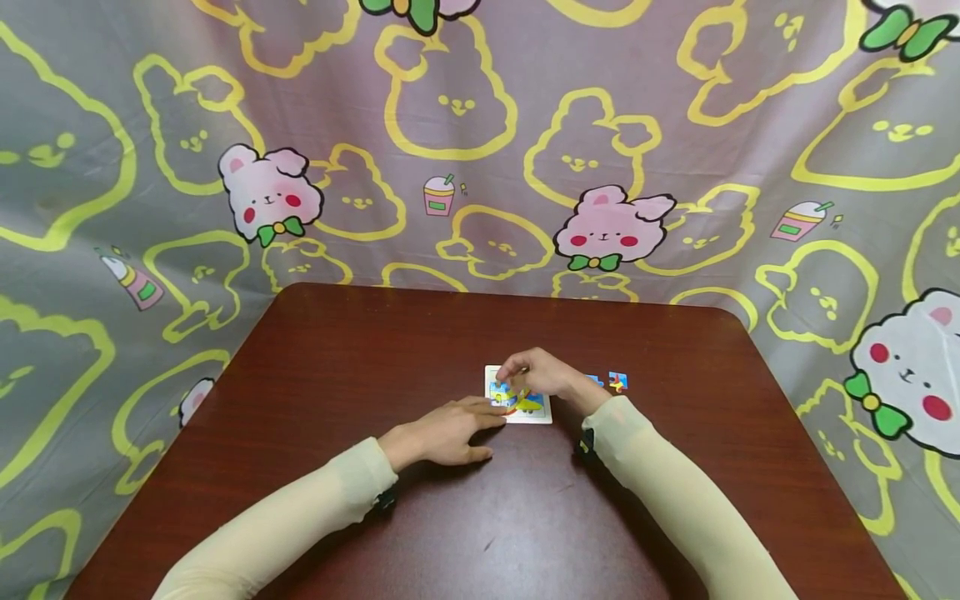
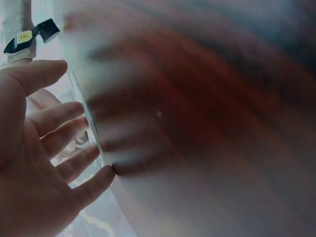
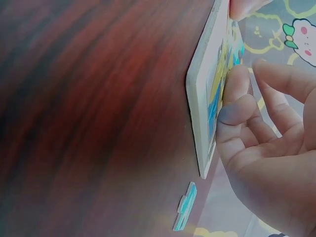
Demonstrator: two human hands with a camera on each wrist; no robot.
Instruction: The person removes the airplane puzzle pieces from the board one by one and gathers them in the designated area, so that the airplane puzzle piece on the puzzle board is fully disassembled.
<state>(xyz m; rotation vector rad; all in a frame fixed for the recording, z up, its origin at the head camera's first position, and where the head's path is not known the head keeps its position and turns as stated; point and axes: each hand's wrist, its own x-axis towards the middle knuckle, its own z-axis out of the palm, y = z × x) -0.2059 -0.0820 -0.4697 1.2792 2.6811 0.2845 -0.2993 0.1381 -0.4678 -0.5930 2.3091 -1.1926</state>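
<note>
A small jigsaw puzzle [image 1: 537, 414] in a white-edged board lies on the table, its picture blue and yellow. My left hand [image 1: 450, 432] rests with spread fingers at the board's left side, fingertips on its edge; the left wrist view has this hand [image 2: 54, 148] palm-on. Over the puzzle, my right hand [image 1: 540, 372] bends its fingers down to the picture. In the right wrist view, a blue and yellow puzzle piece [image 3: 238, 45] stands up from the board at the fingertips of the right hand [image 3: 269, 133], which appear to pinch it; the fingers partly cover the puzzle.
To the right of the board lies a loose puzzle piece [image 1: 618, 382]. Another blue piece [image 1: 596, 379] sits beside it, partly hidden by the right wrist. The brown table [image 1: 360, 350] reaches back to a patterned curtain [image 1: 487, 183].
</note>
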